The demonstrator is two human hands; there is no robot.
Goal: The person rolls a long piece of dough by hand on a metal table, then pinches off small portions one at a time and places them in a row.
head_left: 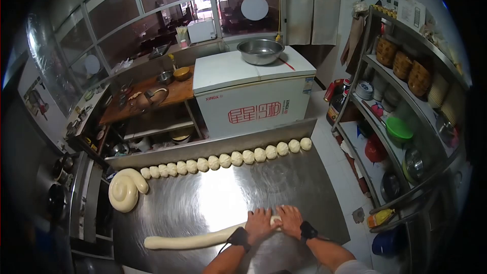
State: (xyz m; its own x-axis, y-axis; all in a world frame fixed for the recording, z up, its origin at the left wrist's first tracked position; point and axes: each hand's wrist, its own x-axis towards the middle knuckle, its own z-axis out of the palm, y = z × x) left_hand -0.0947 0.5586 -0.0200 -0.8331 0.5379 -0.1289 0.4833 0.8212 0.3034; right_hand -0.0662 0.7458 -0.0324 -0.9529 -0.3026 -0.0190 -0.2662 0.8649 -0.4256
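Observation:
A long, thick rope of pale dough (193,241) lies across the near part of the steel worktop (167,193). My left hand (258,225) is closed over this rope near its right end, fingers pointing away from me. Right beside it, my right hand (290,220) grips the end piece, its thumb side towards the left hand. A little dough shows between the hands; the rest there is hidden under the fingers. Dark bands circle both wrists. Along the back edge sits a row of several round dough pieces (236,159). A thick dough coil (123,196) rests at the left.
Behind the worktop's raised back edge stands a white chest freezer (213,111) with a steel bowl (260,50) on top. A wooden counter (119,115) holds bowls at the back left. Metal shelves (362,61) with steamers and basins stand on the right. A stove area borders the left.

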